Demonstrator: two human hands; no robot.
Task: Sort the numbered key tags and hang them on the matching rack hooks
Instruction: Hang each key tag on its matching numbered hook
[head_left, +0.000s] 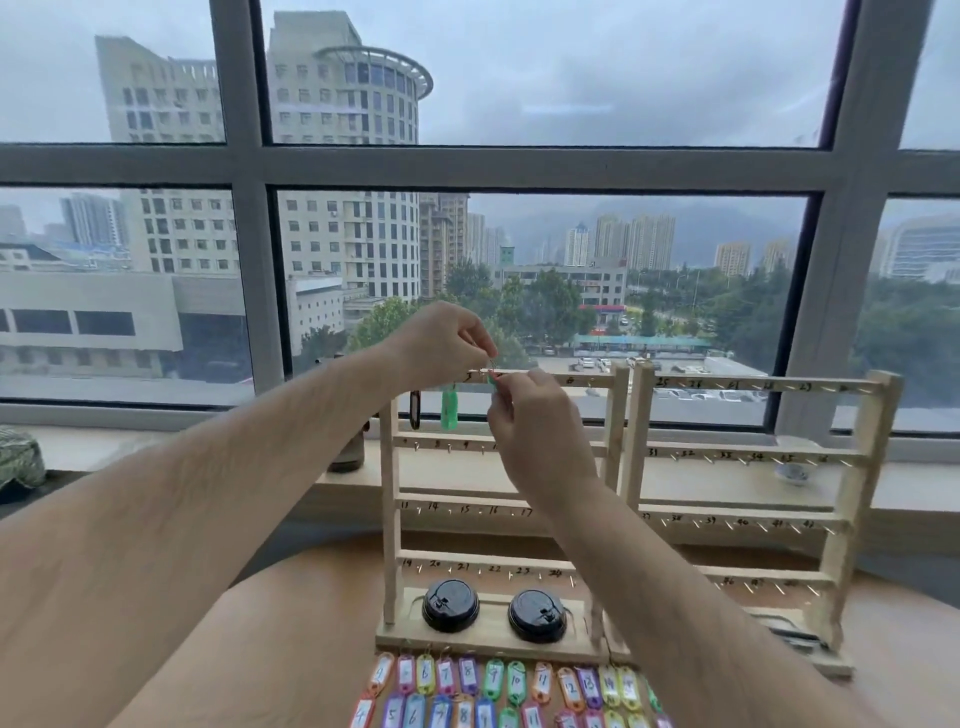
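Tan wooden table (904, 649), bearing two open wooden racks side by side; left rack (389, 519) and right rack (852, 493) upright on flat bases, inner posts just beside each other. Just before the left rack's base, two close-packed rows of coloured numbered key tags (514, 680); lying flat, face up.

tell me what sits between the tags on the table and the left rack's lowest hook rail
Two black lids on the rack's wooden base, in the head view.
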